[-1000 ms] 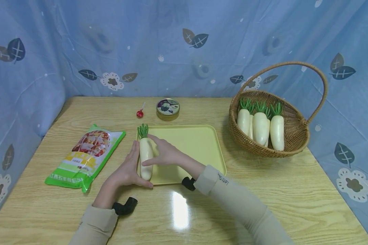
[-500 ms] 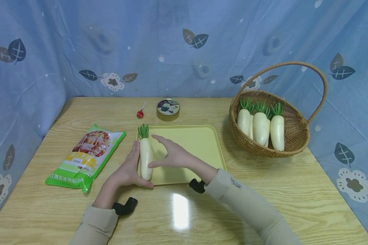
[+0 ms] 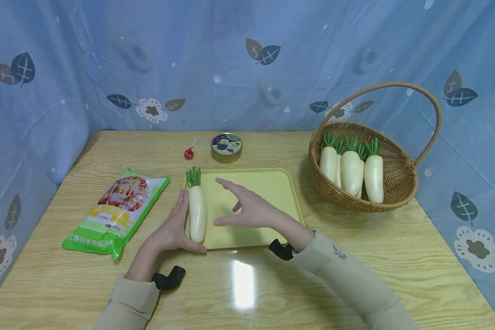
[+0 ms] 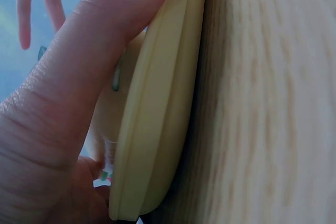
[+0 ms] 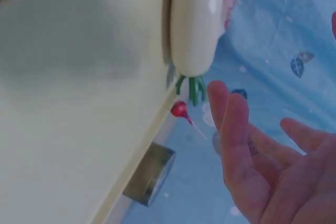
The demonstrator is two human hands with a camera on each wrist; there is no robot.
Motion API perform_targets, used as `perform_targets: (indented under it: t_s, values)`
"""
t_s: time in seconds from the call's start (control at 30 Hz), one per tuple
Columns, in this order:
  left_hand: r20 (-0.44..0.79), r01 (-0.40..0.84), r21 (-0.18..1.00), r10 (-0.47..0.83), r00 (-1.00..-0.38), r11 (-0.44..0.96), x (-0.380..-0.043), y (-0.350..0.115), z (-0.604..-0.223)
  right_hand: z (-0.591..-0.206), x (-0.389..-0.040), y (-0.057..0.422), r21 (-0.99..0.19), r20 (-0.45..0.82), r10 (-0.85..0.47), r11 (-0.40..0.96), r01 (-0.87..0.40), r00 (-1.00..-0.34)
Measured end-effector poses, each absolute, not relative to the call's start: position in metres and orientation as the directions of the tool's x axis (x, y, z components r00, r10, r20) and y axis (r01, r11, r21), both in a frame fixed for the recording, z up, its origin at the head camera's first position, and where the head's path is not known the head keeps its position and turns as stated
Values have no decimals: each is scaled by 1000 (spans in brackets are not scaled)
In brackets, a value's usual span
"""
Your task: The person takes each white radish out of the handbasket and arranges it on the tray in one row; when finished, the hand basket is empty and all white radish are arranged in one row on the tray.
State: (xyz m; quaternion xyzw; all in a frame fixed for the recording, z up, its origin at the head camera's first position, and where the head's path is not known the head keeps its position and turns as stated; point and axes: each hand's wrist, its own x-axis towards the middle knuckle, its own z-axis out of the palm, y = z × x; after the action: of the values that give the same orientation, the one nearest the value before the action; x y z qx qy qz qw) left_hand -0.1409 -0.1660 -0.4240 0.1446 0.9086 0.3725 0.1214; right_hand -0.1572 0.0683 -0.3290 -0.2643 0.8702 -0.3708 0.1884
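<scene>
A white radish (image 3: 197,214) with a green leafy top lies lengthwise along the left side of the pale yellow tray (image 3: 268,176). My left hand (image 3: 171,231) rests at the tray's near left corner, its straight fingers beside the radish. Along the tray's front rim (image 4: 149,124) lies the left thumb, as the left wrist view shows. Above the middle of the tray is my right hand (image 3: 251,208), holding nothing, with thumb and fingers spread apart. In the right wrist view those fingers (image 5: 236,135) stand apart from the radish (image 5: 197,24).
A wicker basket (image 3: 400,174) with several white radishes leans at the right. Behind the tray are a round tin (image 3: 226,146) and a red lollipop (image 3: 189,153). A green and white food bag (image 3: 117,211) lies on the left. Blue patterned cloth (image 3: 214,91) hangs behind the table.
My right hand has left the radish and moved to the right over the tray. The left hand, the radish and the tray have stayed in place.
</scene>
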Motion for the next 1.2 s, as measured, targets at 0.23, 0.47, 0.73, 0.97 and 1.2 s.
perform_targets:
  t_s: [0.23,0.47,0.73,0.97,1.2]
  values:
    - [-108,178,710,355,-929,682,-141,-166,-425,-323,-153,83,-751,-82,-584,569,-335,-808]
    - [-104,178,715,354,-929,676,-141,-166,-425,-323,-153,100,-772,-2,-569,524,-361,-822]
    - [-106,177,719,358,-928,672,-141,-166,-425,-318,-154,118,-803,116,-557,435,-408,-822]
    - [-102,183,719,362,-926,670,-142,-166,-426,-308,-152,134,-794,142,-553,431,-428,-821]
    - [-100,185,718,362,-927,671,-142,-167,-425,-304,-156,150,-785,166,-522,444,-432,-837]
